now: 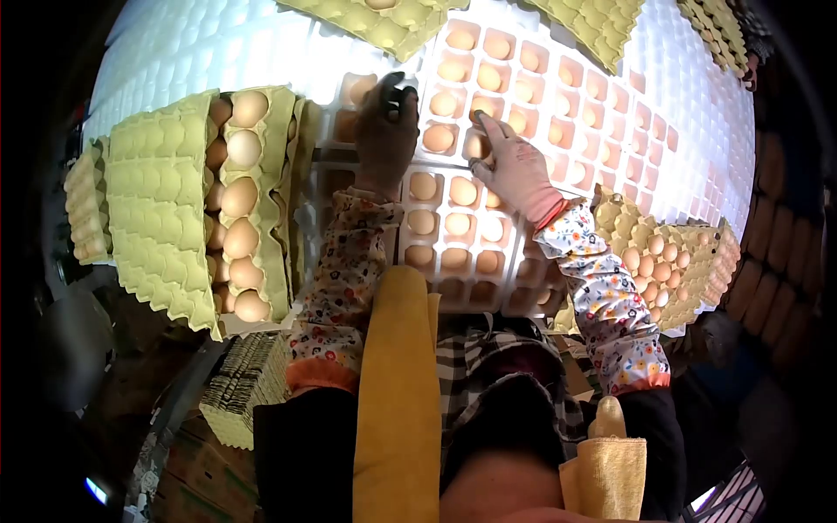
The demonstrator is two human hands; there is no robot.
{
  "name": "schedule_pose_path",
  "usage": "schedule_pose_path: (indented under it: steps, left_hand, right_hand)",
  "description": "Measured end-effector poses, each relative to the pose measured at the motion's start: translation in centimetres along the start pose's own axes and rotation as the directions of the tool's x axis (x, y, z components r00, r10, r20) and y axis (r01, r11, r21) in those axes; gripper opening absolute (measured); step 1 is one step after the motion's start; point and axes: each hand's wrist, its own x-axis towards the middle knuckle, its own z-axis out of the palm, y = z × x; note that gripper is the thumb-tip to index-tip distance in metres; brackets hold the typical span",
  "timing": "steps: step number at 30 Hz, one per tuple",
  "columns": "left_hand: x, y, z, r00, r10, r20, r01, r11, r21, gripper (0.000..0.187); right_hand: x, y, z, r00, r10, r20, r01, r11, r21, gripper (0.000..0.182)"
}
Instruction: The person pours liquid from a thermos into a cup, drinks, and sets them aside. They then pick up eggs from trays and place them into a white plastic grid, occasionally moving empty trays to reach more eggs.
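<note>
A lit white grid table (697, 122) holds several brown eggs (438, 138) in its square cells. My left hand (385, 131), in a dark glove, rests on the grid at its left side, fingers curled over a cell; whether it holds an egg is hidden. My right hand (514, 166), in a pink glove, reaches onto the grid with a finger stretched toward an egg (476, 145) near the middle. Floral sleeves cover both forearms.
Yellow-green pulp trays with eggs (240, 200) stand at the left, an empty one (157, 200) beside them. Another filled tray (671, 261) sits at the right. More empty trays (384, 22) lie at the top. Stacked trays (244, 383) stand below the left edge.
</note>
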Motion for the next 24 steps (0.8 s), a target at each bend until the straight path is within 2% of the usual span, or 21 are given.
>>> schedule_pose_path:
  steps: [1, 2, 3, 4, 5, 6, 7, 8, 9, 10, 12, 13, 14, 15, 16, 17, 18, 19, 21, 23, 24]
  left_hand:
    - [0.7, -0.6, -0.3, 0.98, 0.175, -0.095, -0.162, 0.978, 0.135, 0.031]
    - [1.0, -1.0, -0.3, 0.965, 0.246, -0.086, -0.217, 0.94, 0.263, 0.032]
    - [1.0, -1.1, 0.0, 0.949, 0.309, -0.064, -0.262, 0.883, 0.389, 0.033]
    - [1.3, -1.3, 0.1, 0.927, 0.374, -0.023, -0.312, 0.807, 0.502, 0.035]
    - [1.1, -3.3, 0.9, 0.9, 0.426, 0.097, -0.409, 0.744, 0.528, 0.037]
    - [0.2, -1.8, 0.5, 0.899, 0.396, 0.189, -0.436, 0.761, 0.48, 0.04]
    - [-0.8, -0.7, -0.4, 0.929, 0.348, 0.124, -0.363, 0.799, 0.48, 0.044]
    - [-1.5, 0.0, -0.9, 0.954, 0.293, 0.064, -0.288, 0.833, 0.472, 0.047]
    - [-2.6, -2.2, -0.7, 0.947, 0.319, -0.041, -0.252, 0.815, 0.522, 0.053]
    - [-3.3, -2.3, -0.9, 0.953, 0.294, -0.067, -0.233, 0.858, 0.459, 0.054]
    - [-4.9, -1.7, -1.9, 0.963, 0.238, -0.128, -0.185, 0.926, 0.329, 0.054]
    - [-5.4, -1.3, -1.8, 0.966, 0.239, -0.098, -0.189, 0.913, 0.361, 0.046]
    - [-5.6, -1.4, -1.9, 0.958, 0.286, -0.024, -0.229, 0.812, 0.538, 0.043]
    - [-5.7, -1.9, -1.9, 0.949, 0.309, 0.057, -0.262, 0.68, 0.685, 0.04]
    - [-5.9, -3.0, -1.2, 0.937, 0.316, 0.149, -0.304, 0.528, 0.793, 0.037]
    - [-5.9, -8.8, -0.2, 0.923, 0.332, 0.195, -0.306, 0.324, 0.895, 0.03]
    - [-4.7, -10.9, 0.2, 0.953, 0.248, 0.173, -0.258, 0.37, 0.892, 0.029]
    - [-4.8, -5.7, -0.3, 0.794, 0.571, 0.207, -0.458, 0.339, 0.822, 0.029]
    - [-5.1, -4.6, 0.1, 0.918, 0.372, 0.14, -0.352, 0.597, 0.721, 0.036]
    - [-7.3, 2.4, 4.3, 0.971, 0.24, -0.024, -0.219, 0.921, 0.323, 0.039]
    - [-8.8, 6.2, 6.0, 0.983, 0.172, 0.067, -0.181, 0.968, 0.174, 0.042]
  right_hand:
    - [0.2, -0.4, -0.1, 0.994, 0.084, -0.064, -0.066, 0.968, 0.244, 0.051]
    - [0.3, -0.8, -0.4, 0.98, 0.172, -0.095, -0.108, 0.875, 0.471, 0.047]
    - [0.8, -0.4, 0.2, 0.941, 0.327, 0.086, -0.234, 0.445, 0.864, 0.039]
    - [1.5, 0.7, 0.3, 0.92, 0.33, 0.211, -0.253, 0.089, 0.963, 0.034]
    - [2.6, 1.4, 2.1, 0.943, 0.284, 0.173, -0.191, 0.037, 0.981, 0.032]
    - [3.1, -0.7, 0.6, 0.942, 0.239, 0.237, -0.213, -0.122, 0.969, 0.03]
    - [3.6, -2.8, -1.0, 0.935, 0.192, 0.299, -0.241, -0.276, 0.93, 0.028]
    - [4.7, -3.5, 0.7, 0.974, 0.201, 0.101, -0.101, -0.01, 0.995, 0.03]
    - [6.3, -4.4, 1.9, 0.971, 0.234, -0.041, -0.055, 0.39, 0.919, 0.033]
    - [6.6, -6.4, 0.7, 0.977, 0.152, -0.151, 0.02, 0.639, 0.769, 0.04]
    - [8.5, -6.0, 3.3, 0.952, -0.071, -0.299, 0.194, 0.893, 0.407, 0.045]
    - [8.1, -6.5, 3.5, 0.948, -0.01, -0.318, 0.174, 0.854, 0.491, 0.046]
    - [7.4, -6.7, 3.5, 0.944, 0.05, -0.327, 0.154, 0.807, 0.569, 0.048]
    - [6.0, -6.6, 3.2, 0.939, 0.113, -0.324, 0.13, 0.757, 0.641, 0.05]
    - [3.3, -6.2, 2.0, 0.961, 0.078, -0.264, 0.138, 0.694, 0.706, 0.052]
    - [-0.1, -5.4, 1.4, 0.984, 0.083, -0.156, 0.074, 0.606, 0.792, 0.051]
    - [-3.8, -3.9, 0.8, 0.992, 0.106, -0.062, -0.001, 0.514, 0.858, 0.051]
    - [-7.9, -1.9, 0.0, 0.996, 0.066, -0.06, 0.01, 0.588, 0.809, 0.049]
    - [-17.6, 1.4, -2.4, 0.998, 0.06, -0.005, -0.038, 0.693, 0.72, 0.046]
    - [-24.9, 5.8, -5.4, 0.997, 0.074, 0.036, -0.078, 0.713, 0.697, 0.043]
    - [-28.1, 8.5, -7.3, 0.996, 0.076, 0.047, -0.087, 0.71, 0.699, 0.042]
